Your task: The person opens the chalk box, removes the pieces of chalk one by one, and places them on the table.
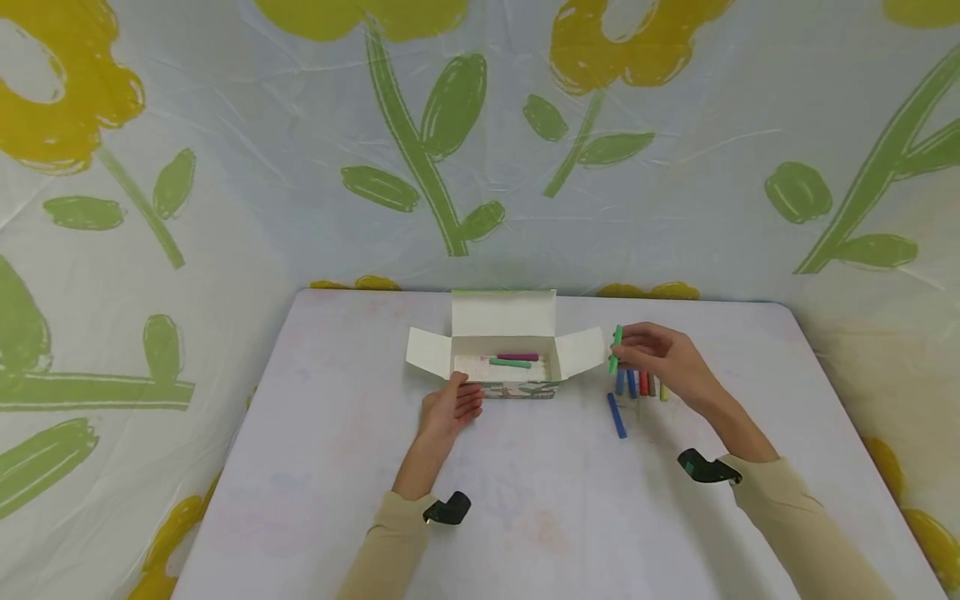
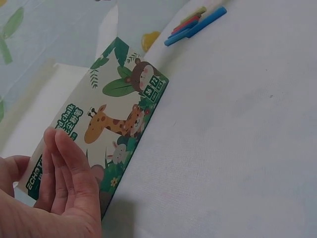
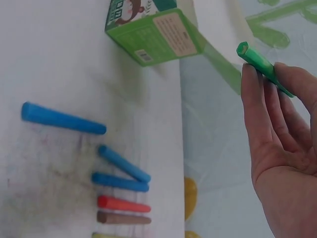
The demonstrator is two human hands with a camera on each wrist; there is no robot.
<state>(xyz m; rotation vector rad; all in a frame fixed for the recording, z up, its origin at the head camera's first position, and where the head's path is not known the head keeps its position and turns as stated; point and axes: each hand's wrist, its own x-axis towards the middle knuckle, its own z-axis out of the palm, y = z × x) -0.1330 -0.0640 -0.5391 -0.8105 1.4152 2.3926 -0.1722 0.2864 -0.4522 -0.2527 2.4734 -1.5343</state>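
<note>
A white paper box (image 1: 517, 390) stands open on the table; the left wrist view shows "chalk" and printed animals on its front (image 2: 114, 119). Inside lie a purple chalk stick (image 1: 517, 357) and a green chalk stick (image 1: 510, 363). The left hand (image 1: 448, 408) holds the box at its front left corner, thumb at the rim and fingers along the front. Right of the box, the right hand (image 1: 656, 350) pinches another green chalk stick (image 3: 257, 62) between thumb and fingertips, raised above the table.
Below the right hand lie several chalk sticks: a separate blue one (image 1: 617, 415), two more blue, a red one (image 3: 124, 203), a brown one (image 3: 124, 217) and a yellow-green one (image 1: 663, 392). The box's side flaps (image 1: 581, 352) and back lid (image 1: 502, 312) stand spread. Flowered cloth (image 1: 300, 125) hangs behind the table.
</note>
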